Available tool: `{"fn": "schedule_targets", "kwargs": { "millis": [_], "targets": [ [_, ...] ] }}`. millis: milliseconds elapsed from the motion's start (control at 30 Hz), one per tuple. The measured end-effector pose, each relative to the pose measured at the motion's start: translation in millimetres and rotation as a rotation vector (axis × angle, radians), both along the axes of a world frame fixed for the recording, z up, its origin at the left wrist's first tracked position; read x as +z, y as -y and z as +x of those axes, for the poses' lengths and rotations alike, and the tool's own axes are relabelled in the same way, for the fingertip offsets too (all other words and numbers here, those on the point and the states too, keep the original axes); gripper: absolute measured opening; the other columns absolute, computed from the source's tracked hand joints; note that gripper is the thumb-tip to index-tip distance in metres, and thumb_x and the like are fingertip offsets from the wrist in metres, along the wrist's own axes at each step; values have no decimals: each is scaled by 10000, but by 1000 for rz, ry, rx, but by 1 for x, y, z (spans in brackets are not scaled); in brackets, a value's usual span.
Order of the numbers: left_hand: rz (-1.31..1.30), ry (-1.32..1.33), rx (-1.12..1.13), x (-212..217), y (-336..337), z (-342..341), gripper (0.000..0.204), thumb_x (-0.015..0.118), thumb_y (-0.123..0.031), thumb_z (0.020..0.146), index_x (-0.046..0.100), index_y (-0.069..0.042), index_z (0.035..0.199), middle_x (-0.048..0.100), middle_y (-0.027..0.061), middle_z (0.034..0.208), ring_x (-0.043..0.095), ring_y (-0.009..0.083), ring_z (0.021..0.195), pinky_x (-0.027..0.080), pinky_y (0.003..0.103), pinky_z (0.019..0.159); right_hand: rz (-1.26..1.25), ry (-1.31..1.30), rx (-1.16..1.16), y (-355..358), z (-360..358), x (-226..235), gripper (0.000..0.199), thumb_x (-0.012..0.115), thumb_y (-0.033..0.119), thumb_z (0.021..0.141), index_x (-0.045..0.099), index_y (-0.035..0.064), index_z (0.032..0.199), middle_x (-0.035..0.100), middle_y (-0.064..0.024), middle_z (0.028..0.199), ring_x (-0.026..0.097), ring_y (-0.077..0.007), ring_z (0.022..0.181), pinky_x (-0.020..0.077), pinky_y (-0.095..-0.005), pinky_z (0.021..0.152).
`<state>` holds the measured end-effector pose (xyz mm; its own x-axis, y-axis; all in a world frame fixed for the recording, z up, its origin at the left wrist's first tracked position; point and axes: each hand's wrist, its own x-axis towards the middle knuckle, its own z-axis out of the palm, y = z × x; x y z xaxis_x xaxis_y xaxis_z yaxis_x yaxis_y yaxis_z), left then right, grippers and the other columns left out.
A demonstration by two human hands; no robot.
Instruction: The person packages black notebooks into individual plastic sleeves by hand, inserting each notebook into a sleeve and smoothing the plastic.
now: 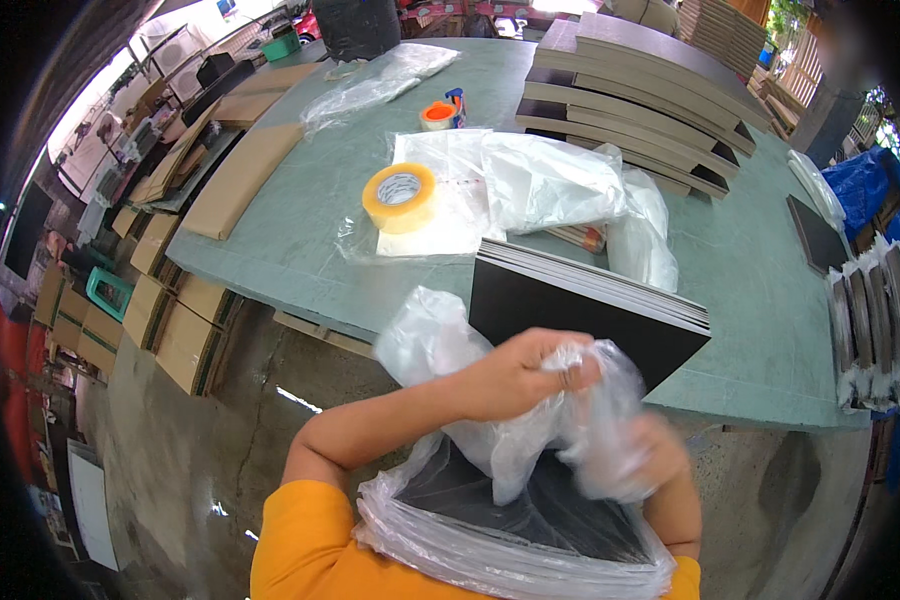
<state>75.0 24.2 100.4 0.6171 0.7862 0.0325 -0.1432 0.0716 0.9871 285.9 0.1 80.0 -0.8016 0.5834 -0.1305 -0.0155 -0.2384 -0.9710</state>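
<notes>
My left hand (545, 372) is closed on the bunched clear plastic bag (610, 400) in front of me. My right hand (660, 452) is at the bag's right side, smeared by motion, its fingers partly behind the film. Below both hands, a stack of dark panels wrapped in clear plastic (515, 535) leans against my body. Just beyond my hands, a stack of black panels with pale edges (585, 315) stands on edge at the table's front. More loose clear film (425, 335) puffs out left of that stack.
On the green table (300, 240) lie a roll of clear tape (398, 197), a tape dispenser (442, 112) and plastic bags (555, 180). Stacked panels (650, 90) rise at the back right; wrapped panels (875, 330) stand at the right edge. Cardboard packs (185, 330) stand left of the table.
</notes>
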Motion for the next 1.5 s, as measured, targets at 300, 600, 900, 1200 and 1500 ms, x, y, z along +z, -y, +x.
{"fn": "schedule_targets", "kwargs": {
  "millis": [300, 600, 900, 1200, 1500],
  "targets": [
    [212, 83, -470, 12, -10, -27, 177, 549, -91, 775, 541, 23, 910, 588, 130, 743, 579, 247, 751, 435, 328, 650, 210, 31, 628, -7, 6, 28, 267, 573, 259, 785, 573, -6, 756, 596, -157, 715, 583, -286, 668, 456, -350, 630],
    [1162, -1157, -349, 10, 22, -13, 88, 531, -112, 712, 554, -33, 744, 565, 110, 683, 576, 204, 630, 467, 301, 488, 1461, 1386, -1, 1, 41, 29, 279, 574, 158, 672, 547, -1, 899, 547, -160, 995, 505, -302, 962, 374, -426, 855],
    [919, -1415, -301, -14, 14, -37, 135, 551, -121, 661, 573, -44, 770, 599, 124, 657, 616, 235, 623, 473, 360, 491, 1386, 1498, 238, 11, 61, 17, 276, 521, 187, 709, 567, 17, 922, 558, -135, 873, 513, -270, 909, 362, -415, 869],
    [584, -477, -317, -11, 38, -64, 124, 622, -121, 688, 587, -38, 772, 595, 118, 723, 587, 237, 658, 459, 316, 602, 973, 541, -976, -14, 73, 66, 164, 583, 59, 607, 577, 58, 771, 557, -63, 706, 523, -168, 590, 408, -267, 541],
    [1044, -932, 918, -19, -31, -92, 505, 558, 88, 559, 547, -65, 1040, 525, 91, 888, 505, 218, 738, 435, 285, 627, 1220, 769, -1003, -15, 21, 9, 511, 498, -84, 537, 583, 87, 1011, 519, -116, 1025, 496, -276, 937, 393, -349, 810]
  ]
}}
